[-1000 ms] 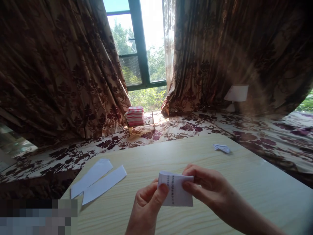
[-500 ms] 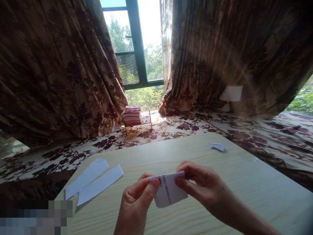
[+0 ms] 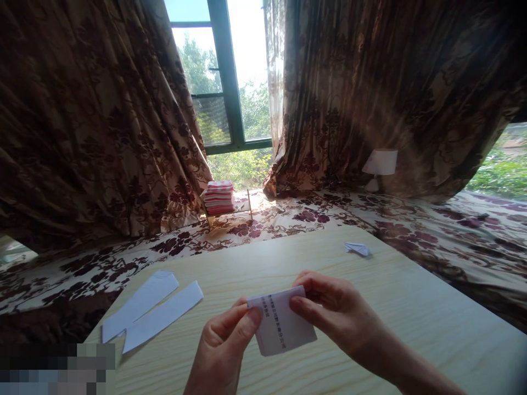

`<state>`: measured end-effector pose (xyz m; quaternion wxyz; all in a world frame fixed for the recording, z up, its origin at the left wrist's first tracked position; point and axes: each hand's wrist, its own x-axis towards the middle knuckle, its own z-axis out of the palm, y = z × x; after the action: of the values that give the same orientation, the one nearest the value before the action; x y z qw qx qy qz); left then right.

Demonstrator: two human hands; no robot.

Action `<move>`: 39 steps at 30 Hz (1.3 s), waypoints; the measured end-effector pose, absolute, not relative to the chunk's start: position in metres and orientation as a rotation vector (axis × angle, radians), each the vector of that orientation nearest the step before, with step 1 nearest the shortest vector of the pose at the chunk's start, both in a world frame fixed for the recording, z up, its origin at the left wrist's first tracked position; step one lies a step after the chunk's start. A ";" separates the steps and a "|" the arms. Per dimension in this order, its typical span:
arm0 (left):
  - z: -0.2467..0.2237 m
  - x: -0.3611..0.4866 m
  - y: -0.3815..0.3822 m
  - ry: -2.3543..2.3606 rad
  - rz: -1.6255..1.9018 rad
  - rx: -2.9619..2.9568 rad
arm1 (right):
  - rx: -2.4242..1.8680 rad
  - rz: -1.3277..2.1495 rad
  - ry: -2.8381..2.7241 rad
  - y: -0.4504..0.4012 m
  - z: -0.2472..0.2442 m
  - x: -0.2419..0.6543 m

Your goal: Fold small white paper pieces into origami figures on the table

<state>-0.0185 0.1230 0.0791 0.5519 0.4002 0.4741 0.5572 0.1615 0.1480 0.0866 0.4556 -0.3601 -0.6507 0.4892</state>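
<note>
Pinching a squarish, folded printed paper (image 3: 284, 326) by its upper corners, between thumb and fingers of left hand (image 3: 224, 340) and right hand (image 3: 335, 310); holding it above a pale, wavy-grained tabletop (image 3: 411, 307), near flat paper strips (image 3: 162, 318).

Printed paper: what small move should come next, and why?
Probably slide the right hand along the upper edge of the printed paper, pressing it: it appears folded there, and the left hand pinches the opposite end, with both thumbs on the printed face.
</note>
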 end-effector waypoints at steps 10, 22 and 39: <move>0.085 -0.014 0.119 1.024 1.305 0.975 | -0.849 1.289 -1.509 0.149 0.088 0.158; 0.076 -0.017 0.121 0.989 1.272 1.010 | -0.879 1.317 -1.519 0.152 0.089 0.154; 0.094 -0.044 0.121 1.088 1.324 2.006 | -0.906 1.123 -1.778 0.148 0.087 0.162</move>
<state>-0.0437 0.1210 0.0935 0.2490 0.7363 0.3994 0.4862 0.1619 0.1483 0.0874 0.4132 -0.3603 -0.7072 0.4465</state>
